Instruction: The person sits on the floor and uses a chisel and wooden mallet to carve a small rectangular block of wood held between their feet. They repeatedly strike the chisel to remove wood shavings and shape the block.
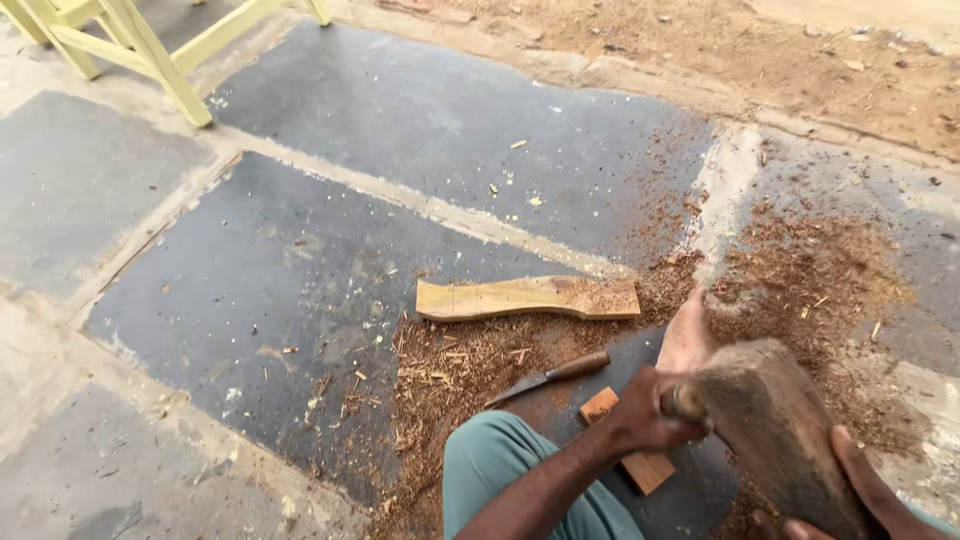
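At five o'clock, the right hand and the wood block run off the bottom edge. At eleven o'clock, the yellow frame is cut by the top edge.

The left hand grips a tool handle against a rough wooden block, which the right hand steadies from below. Just left of the left hand lies a chisel; beyond it, a curved wooden plank rests amid wood shavings.

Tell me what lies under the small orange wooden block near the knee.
The wooden block lies on the dark stone floor with sawdust around. The left hand covers its middle, hiding anything beneath there.
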